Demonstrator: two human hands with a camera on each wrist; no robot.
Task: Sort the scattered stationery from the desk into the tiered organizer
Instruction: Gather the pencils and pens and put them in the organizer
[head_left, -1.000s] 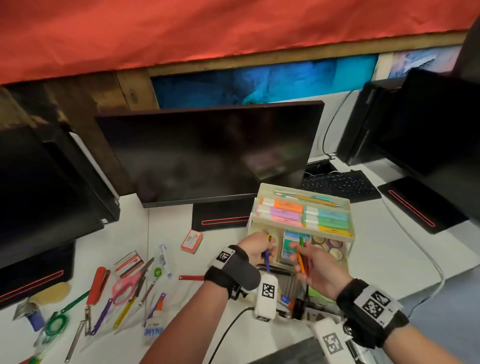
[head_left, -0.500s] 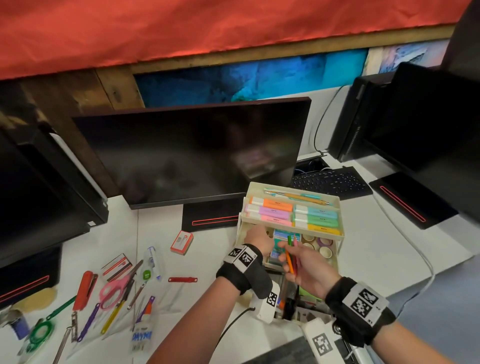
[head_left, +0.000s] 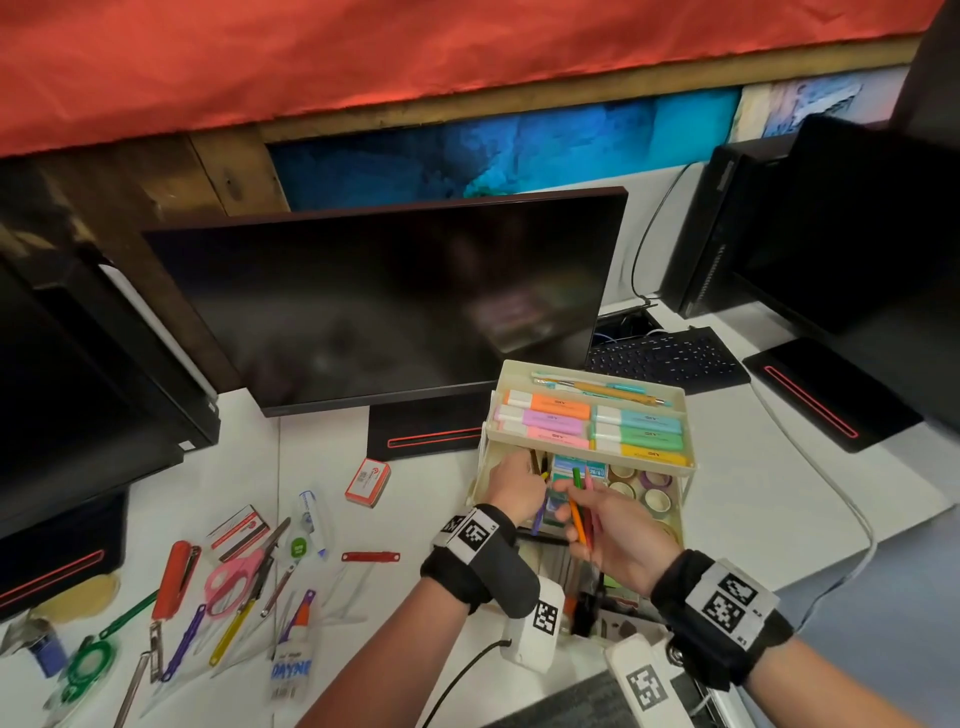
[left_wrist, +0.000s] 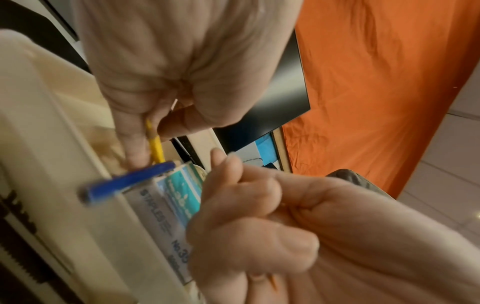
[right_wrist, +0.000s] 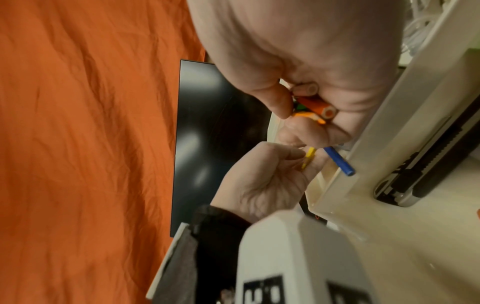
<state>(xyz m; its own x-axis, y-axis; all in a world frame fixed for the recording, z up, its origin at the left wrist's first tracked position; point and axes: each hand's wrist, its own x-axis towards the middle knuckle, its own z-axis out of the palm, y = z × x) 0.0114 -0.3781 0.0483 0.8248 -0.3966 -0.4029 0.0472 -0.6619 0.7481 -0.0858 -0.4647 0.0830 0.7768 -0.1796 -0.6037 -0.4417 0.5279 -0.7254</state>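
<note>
On the far left of the desk (head_left: 426, 499) your unsorted stationery lies scattered: a green tape dispenser (head_left: 85, 667), a red stapler (head_left: 175, 579), pink scissors (head_left: 234, 577), a white glue bottle (head_left: 291, 660), a red clip (head_left: 370, 556) and a red-and-white staple box (head_left: 368, 482), all well apart from the organizer. Further right, your left hand (head_left: 514, 488) reaches into the left compartment of the lower tier of the cream tiered organizer (head_left: 587, 447), below the shelf of pastel highlighters (head_left: 592, 423). Its thumb and forefinger pinch a yellow pencil (left_wrist: 155, 144), the tip angled down into that compartment, and the other fingers curl loosely. A blue pencil (left_wrist: 127, 180) lies just beside it, its end sticking out over the compartment's front edge; you are not gripping that one, as far as the wrist views show. A teal box of staples (left_wrist: 179, 197) sits in the next compartment to the right. Just right of that, your right hand (head_left: 618, 530) hovers near the organizer's front, fingers closed around a small bundle of coloured pencils (head_left: 579, 512), orange, green and pink among them, ends pointing toward the lower tier. Rolls of washi tape (head_left: 652, 491) fill the rightmost lower compartment.
</note>
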